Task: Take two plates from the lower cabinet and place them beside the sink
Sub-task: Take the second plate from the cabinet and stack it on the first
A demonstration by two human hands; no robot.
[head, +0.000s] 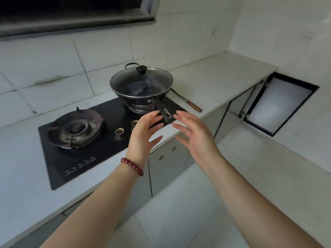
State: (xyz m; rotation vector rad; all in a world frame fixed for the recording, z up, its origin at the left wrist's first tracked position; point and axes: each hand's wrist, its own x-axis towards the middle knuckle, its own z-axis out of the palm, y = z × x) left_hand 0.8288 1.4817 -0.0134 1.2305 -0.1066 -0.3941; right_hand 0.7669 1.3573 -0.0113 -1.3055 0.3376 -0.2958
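Note:
No plates and no sink are in view. My left hand [143, 133], with a red bead bracelet on its wrist, is held out above the counter's front edge, fingers spread and empty. My right hand [194, 135] faces it, palm inward, also spread and empty, a small gap between the two. Both hover in front of the wok's handle, touching nothing. The lower cabinet doors [168, 165] under the counter, grey with small round knobs, are closed.
A lidded black wok [141, 83] sits on the right burner of a black gas hob [100, 145]. A wooden-handled utensil [188, 102] lies on the white counter [220, 79]. A black-framed opening [279, 102] is at floor level, right.

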